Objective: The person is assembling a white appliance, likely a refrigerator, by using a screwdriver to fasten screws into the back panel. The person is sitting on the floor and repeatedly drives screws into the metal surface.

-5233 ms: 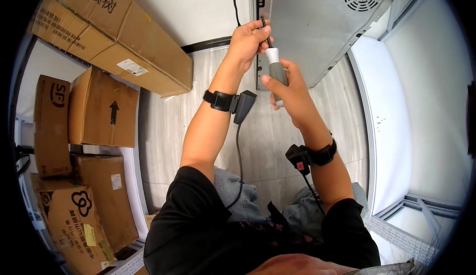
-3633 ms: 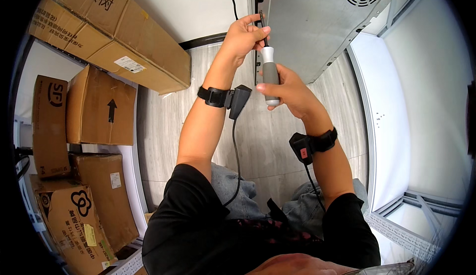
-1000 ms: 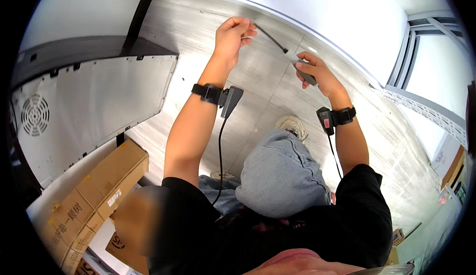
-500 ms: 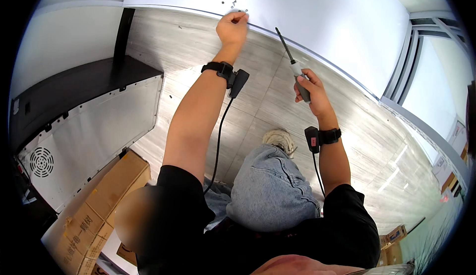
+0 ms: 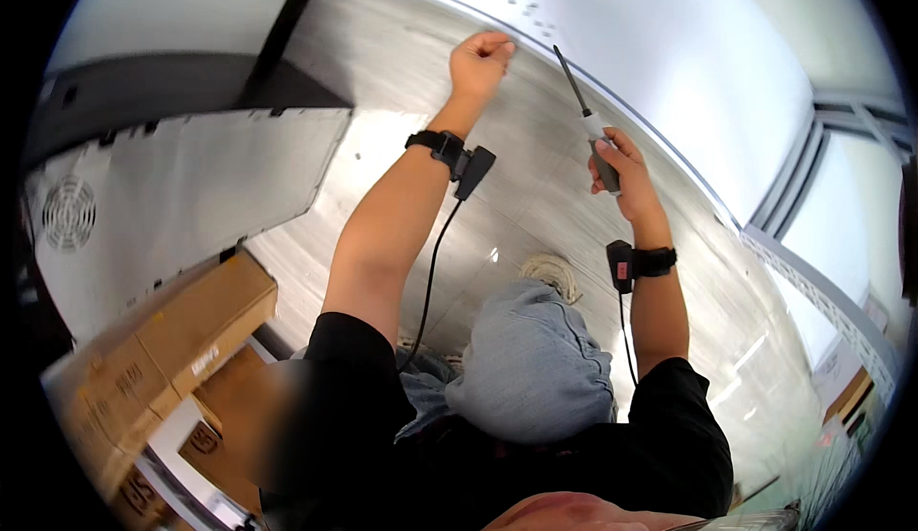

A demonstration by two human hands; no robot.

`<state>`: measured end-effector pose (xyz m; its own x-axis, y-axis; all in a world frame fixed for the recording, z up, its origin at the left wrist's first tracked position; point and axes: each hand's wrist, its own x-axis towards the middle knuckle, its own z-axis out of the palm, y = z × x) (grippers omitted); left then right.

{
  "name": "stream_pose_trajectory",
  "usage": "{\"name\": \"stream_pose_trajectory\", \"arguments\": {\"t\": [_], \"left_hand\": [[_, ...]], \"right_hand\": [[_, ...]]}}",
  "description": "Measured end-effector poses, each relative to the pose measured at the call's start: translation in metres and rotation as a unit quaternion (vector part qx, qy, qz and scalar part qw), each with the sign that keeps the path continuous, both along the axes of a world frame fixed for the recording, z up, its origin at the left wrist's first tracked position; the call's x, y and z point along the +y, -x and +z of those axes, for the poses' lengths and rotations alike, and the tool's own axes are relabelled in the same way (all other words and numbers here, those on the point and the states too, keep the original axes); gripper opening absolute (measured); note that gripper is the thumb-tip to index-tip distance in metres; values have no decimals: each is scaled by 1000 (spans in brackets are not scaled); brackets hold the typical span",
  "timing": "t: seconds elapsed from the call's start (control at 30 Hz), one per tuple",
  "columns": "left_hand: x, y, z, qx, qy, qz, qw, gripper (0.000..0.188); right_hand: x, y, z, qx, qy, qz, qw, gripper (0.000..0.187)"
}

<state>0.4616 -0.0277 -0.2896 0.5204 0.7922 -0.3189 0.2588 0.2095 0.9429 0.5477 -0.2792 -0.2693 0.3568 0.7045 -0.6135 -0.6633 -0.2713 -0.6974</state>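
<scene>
Wrapped round the grey handle of a screwdriver [image 5: 601,139], my right hand [image 5: 623,169] holds it with the dark shaft pointing up and slightly left. The tip is close to the edge of a white tabletop [image 5: 669,72]. My left hand [image 5: 481,64] is just short of that edge, thumb and fingers pinched together. Whatever is in the pinch is too small to make out. Beyond it, several small screws [image 5: 535,7] lie scattered on the white surface, blurred by motion.
A metal cabinet [image 5: 191,187] with a round vent and black top stands at the left. Below it are cardboard boxes [image 5: 182,330]. Cables [image 5: 435,273] run from the black wrist devices down my arms. At the right is a grey metal frame [image 5: 794,172]. My knee [image 5: 535,359] is beneath my arms.
The view has turned, so the tabletop and screws appear farther right. My left hand has drawn back from the screws to just off the edge, still pinched. The screwdriver stays in my right hand.
</scene>
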Motion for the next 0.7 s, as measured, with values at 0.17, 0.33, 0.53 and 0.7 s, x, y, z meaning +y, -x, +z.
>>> {"name": "stream_pose_trajectory", "arguments": {"t": [0.17, 0.33, 0.53, 0.7], "left_hand": [[21, 96, 93, -94, 48, 25, 994, 29], [-1, 205, 195, -157, -25, 5, 987, 42], [6, 321, 260, -299, -44, 124, 945, 39], [11, 409, 272, -329, -13, 217, 919, 33]], "right_hand": [[78, 21, 74, -117, -19, 142, 983, 55], [134, 86, 181, -209, -85, 324, 919, 35], [170, 200, 279, -240, -133, 445, 853, 28], [173, 307, 304, -166, -115, 501, 841, 26]]}}
